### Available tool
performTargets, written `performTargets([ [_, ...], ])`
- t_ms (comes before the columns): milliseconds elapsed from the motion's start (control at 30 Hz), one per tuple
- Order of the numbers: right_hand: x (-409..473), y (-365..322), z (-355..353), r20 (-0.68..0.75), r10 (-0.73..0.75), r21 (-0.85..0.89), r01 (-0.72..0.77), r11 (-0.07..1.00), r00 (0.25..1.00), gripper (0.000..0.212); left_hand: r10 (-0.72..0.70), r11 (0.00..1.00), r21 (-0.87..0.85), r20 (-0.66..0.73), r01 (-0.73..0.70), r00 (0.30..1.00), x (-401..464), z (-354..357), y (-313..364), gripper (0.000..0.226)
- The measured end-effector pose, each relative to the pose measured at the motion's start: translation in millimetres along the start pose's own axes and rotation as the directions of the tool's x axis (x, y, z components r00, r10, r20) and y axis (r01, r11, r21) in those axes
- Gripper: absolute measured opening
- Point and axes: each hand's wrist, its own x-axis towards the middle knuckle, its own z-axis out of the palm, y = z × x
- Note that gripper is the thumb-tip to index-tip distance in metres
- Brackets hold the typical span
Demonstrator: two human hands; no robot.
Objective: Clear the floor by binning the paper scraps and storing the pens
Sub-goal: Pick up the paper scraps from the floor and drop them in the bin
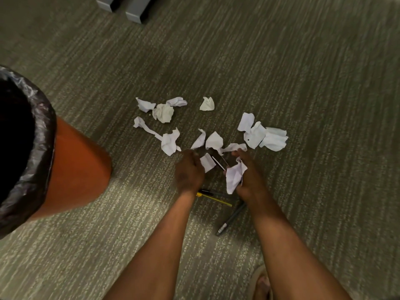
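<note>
Several crumpled white paper scraps lie on the carpet, one ball (163, 112) at the far left and a cluster (273, 138) at the right. My left hand (188, 172) closes on a small paper scrap (207, 162). My right hand (249, 174) grips a larger crumpled scrap (234, 175). A pen (219, 163) lies between the two hands. Below my wrists lie a yellow pen (214, 199), a dark pen (207, 192) partly hidden by my left wrist, and a grey pen (230, 219). The orange bin (75, 167) with a dark liner stands at the left.
Grey furniture legs (133, 11) stand at the top of the view. My foot in a sandal (260, 282) is at the bottom edge, right of centre. Striped grey-green carpet (303, 61) covers the floor.
</note>
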Motion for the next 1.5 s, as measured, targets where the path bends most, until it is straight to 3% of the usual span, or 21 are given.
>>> performTargets([
  [67,3.1,2.2,2.1,-0.056,-0.060,-0.222,0.046,0.974,0.997,0.025,0.070,0.996,0.044,0.078,-0.073,0.994,-1.4,4.8,2.8,0.032],
  [100,6.5,3.5,3.3,-0.096,-0.179,-0.376,0.131,0.917,0.979,0.024,0.095,0.991,0.079,0.121,-0.105,0.988,-1.1,7.2,2.6,0.040],
  [167,11.0,6.3,6.2,-0.042,-0.521,-0.606,0.393,0.691,0.852,0.023,0.126,0.974,0.161,0.185,-0.157,0.975,-2.2,11.4,1.9,0.052],
  [200,11.6,7.7,8.8,0.046,-0.611,-0.666,0.480,0.571,0.791,0.028,0.128,0.972,0.170,0.199,-0.163,0.972,-3.1,12.8,1.8,0.050],
  [267,14.6,10.2,14.9,0.198,-0.633,-0.744,0.535,0.400,0.748,0.040,0.133,0.970,0.176,0.205,-0.170,0.970,-5.8,15.2,1.1,0.038],
  [333,19.9,9.3,21.0,0.272,-0.598,-0.825,0.502,0.258,0.754,0.042,0.140,0.967,0.189,0.175,-0.172,0.975,-8.4,16.2,-0.5,0.025],
  [500,31.4,2.9,28.2,0.249,-0.599,-0.887,0.427,0.174,0.761,0.025,-0.009,1.000,-0.002,0.048,0.009,0.999,-1.7,0.9,-3.3,0.030],
  [600,28.8,-2.4,34.6,0.187,-0.625,-0.853,0.441,0.280,0.758,0.016,-0.163,0.958,-0.235,0.022,0.163,0.986,7.6,-17.5,5.0,0.038],
  [667,21.3,-7.0,43.8,0.090,-0.556,-0.782,0.405,0.475,0.826,0.019,-0.236,0.892,-0.383,0.057,0.240,0.970,11.4,-31.7,22.7,0.045],
  [733,8.7,-12.8,60.4,0.032,-0.384,-0.605,0.323,0.728,0.923,0.032,-0.295,0.764,-0.558,0.144,0.324,0.945,14.8,-46.1,48.2,0.051],
  [767,0.9,-15.3,70.5,0.053,-0.309,-0.486,0.295,0.823,0.950,0.035,-0.298,0.697,-0.629,0.182,0.344,0.937,16.2,-54.7,61.5,0.054],
  [833,-15.0,-23.1,91.8,0.130,-0.248,-0.305,0.276,0.912,0.960,0.033,-0.273,0.635,-0.690,0.221,0.348,0.936,19.4,-73.5,87.6,0.058],
  [933,-45.3,-40.7,128.1,0.281,-0.222,-0.201,0.283,0.938,0.934,0.034,-0.256,0.603,-0.723,0.226,0.338,0.940,23.8,-106.7,126.5,0.054],
  [1100,-100.9,-62.0,190.8,0.497,-0.327,-0.155,0.453,0.878,0.804,0.034,-0.248,0.631,-0.726,0.147,0.275,0.958,24.1,-171.9,171.6,0.052],
  [1200,-136.9,-61.8,227.3,0.582,-0.341,-0.107,0.485,0.868,0.738,0.026,-0.221,0.710,-0.668,0.088,0.222,0.971,21.0,-225.3,185.7,0.041],
  [1300,-170.1,-55.6,260.9,0.621,-0.295,-0.174,0.494,0.852,0.726,0.029,-0.152,0.789,-0.602,-0.002,0.120,0.988,18.1,-288.1,186.4,0.035],
  [1400,-196.6,-37.7,295.5,0.648,-0.224,-0.182,0.433,0.883,0.728,0.021,-0.115,0.784,-0.619,-0.069,0.048,0.991,11.7,-340.7,169.8,0.032],
  [1500,-217.4,-9.2,327.7,0.655,-0.070,-0.208,0.269,0.941,0.752,0.011,-0.153,0.751,-0.658,-0.092,0.055,0.984,7.5,-375.3,143.6,0.031],
])
